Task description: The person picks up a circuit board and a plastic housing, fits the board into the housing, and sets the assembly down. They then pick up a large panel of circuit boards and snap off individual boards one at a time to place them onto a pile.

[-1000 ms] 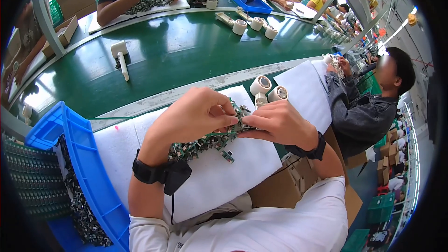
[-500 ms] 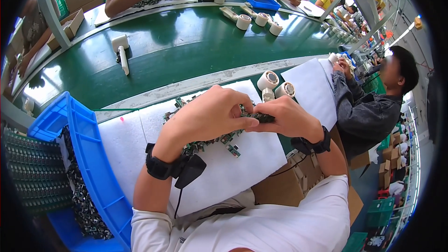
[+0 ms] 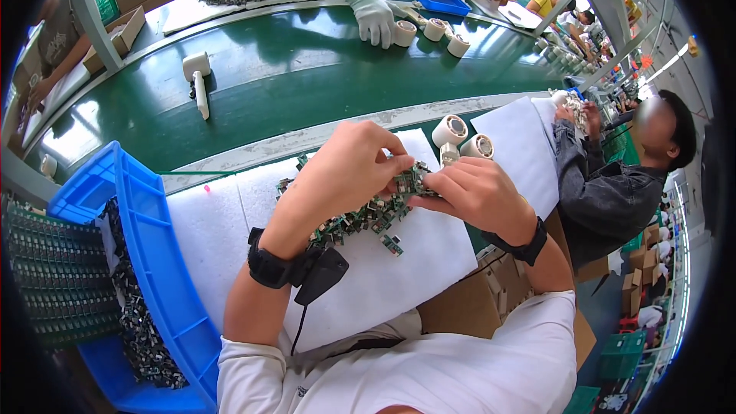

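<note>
Above a white foam sheet, my hands hold a strip of small green circuit boards between them. My left hand closes thumb and fingers on the strip's left end. At its right end, the fingers of my right hand are wrapped round it, partly hiding it. Under and beside my left hand lies a heap of loose little circuit boards, one of them lying apart toward me. Two round white fan-like housings stand just beyond my right hand.
A green conveyor belt runs across ahead, carrying white handheld-fan parts. A blue bin stands at my left, beside stacked board panels. A co-worker's gloved hand is over the belt; another person sits at right.
The strip has turned in my hands and now shows its green, component-covered face. My left hand has shifted slightly away from me. Across the belt, the gloved hand has reached toward the white parts.
</note>
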### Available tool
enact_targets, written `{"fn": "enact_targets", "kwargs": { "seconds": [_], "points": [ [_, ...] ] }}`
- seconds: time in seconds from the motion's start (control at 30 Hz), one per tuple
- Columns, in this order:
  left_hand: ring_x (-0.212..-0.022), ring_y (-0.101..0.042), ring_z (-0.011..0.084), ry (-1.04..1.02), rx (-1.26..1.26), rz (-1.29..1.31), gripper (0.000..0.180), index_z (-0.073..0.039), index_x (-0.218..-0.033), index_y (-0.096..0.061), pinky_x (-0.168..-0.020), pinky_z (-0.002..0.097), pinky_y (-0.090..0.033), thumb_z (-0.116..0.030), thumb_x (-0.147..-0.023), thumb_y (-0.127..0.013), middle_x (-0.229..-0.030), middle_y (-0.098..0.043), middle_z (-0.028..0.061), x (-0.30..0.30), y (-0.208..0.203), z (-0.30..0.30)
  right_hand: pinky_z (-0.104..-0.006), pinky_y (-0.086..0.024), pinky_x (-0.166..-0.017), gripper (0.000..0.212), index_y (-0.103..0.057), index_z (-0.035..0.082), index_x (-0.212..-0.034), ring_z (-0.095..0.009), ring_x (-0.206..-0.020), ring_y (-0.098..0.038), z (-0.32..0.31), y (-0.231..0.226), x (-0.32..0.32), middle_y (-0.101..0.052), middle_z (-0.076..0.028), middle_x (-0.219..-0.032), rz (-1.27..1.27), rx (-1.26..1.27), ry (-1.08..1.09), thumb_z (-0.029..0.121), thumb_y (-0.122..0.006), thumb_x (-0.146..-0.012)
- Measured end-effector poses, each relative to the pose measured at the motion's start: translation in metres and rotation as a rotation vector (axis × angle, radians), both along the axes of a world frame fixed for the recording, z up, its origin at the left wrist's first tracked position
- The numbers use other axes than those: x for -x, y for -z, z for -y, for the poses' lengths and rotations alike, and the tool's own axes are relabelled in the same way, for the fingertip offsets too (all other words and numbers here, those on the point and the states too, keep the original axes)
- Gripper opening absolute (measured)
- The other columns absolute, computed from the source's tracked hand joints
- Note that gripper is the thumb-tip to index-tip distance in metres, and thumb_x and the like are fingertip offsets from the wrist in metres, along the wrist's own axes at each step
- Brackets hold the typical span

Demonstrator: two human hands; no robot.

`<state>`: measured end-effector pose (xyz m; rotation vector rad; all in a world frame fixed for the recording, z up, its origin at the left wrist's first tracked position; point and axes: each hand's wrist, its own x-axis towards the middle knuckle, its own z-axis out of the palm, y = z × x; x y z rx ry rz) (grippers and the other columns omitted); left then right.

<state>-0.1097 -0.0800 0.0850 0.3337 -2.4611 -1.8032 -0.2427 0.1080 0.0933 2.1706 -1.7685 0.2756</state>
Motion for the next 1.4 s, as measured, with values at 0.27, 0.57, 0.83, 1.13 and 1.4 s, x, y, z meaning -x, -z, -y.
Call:
{"fn": "enact_targets", "kwargs": {
  "seconds": [0.27, 0.57, 0.83, 1.13, 1.4],
  "points": [
    [-0.060, -0.069, 0.0196, -0.021, 0.221, -0.074, 0.023, 0.003, -0.101, -0.074, -0.059, 0.0312, -0.052, -0.018, -0.092, -0.069, -0.072, -0.071, 0.0151, 0.003, 0.014, -0.001, -0.0333, -0.046, -0.056, 0.030, -0.062, 0.007, -0.082, -0.020, -0.059, -0.060, -0.002, 0.001, -0.002, -0.057, -0.002, -0.065, 0.085, -0.103, -0.042, 0.029, -0.082, -0.081],
    [-0.066, -0.068, 0.0299, 0.110, 0.368, -0.140, 0.025, 0.000, -0.098, -0.075, -0.065, 0.0368, -0.053, -0.023, -0.090, -0.070, -0.072, -0.069, 0.0176, -0.007, -0.008, -0.003, -0.0365, -0.047, -0.057, 0.030, -0.063, 0.007, -0.084, -0.025, -0.062, -0.063, -0.004, 0.003, 0.008, -0.062, -0.006, -0.069, 0.166, -0.204, 0.033, 0.029, -0.082, -0.080],
    [-0.064, -0.065, 0.0337, 0.102, 0.413, -0.215, 0.024, 0.000, -0.096, -0.072, -0.064, 0.0403, -0.051, -0.023, -0.089, -0.070, -0.074, -0.068, 0.0195, -0.002, 0.008, -0.019, -0.0343, -0.054, -0.068, 0.031, -0.062, 0.003, -0.096, -0.028, -0.076, -0.070, 0.002, -0.001, 0.008, -0.069, -0.011, -0.081, 0.490, -0.203, 0.179, 0.020, -0.083, -0.080],
    [-0.066, -0.063, 0.0381, 0.037, 0.427, -0.251, 0.024, 0.002, -0.100, -0.070, -0.065, 0.0405, -0.052, -0.020, -0.090, -0.068, -0.074, -0.068, 0.0191, 0.001, 0.005, -0.019, -0.0327, -0.053, -0.069, 0.028, -0.064, 0.003, -0.100, -0.025, -0.075, -0.071, 0.001, -0.013, 0.025, -0.070, -0.012, -0.081, 0.759, -0.331, 0.239, 0.018, -0.080, -0.082],
    [-0.067, -0.064, 0.0370, 0.121, 0.303, -0.375, 0.022, 0.001, -0.092, -0.073, -0.066, 0.0391, -0.052, -0.020, -0.092, -0.068, -0.075, -0.069, 0.0189, 0.000, 0.007, -0.023, -0.0379, -0.048, -0.060, 0.027, -0.066, 0.003, -0.097, -0.032, -0.064, -0.063, -0.005, -0.017, 0.018, -0.064, -0.013, -0.071, 0.523, -0.440, 0.163, 0.027, -0.075, -0.088]
  ]
}}
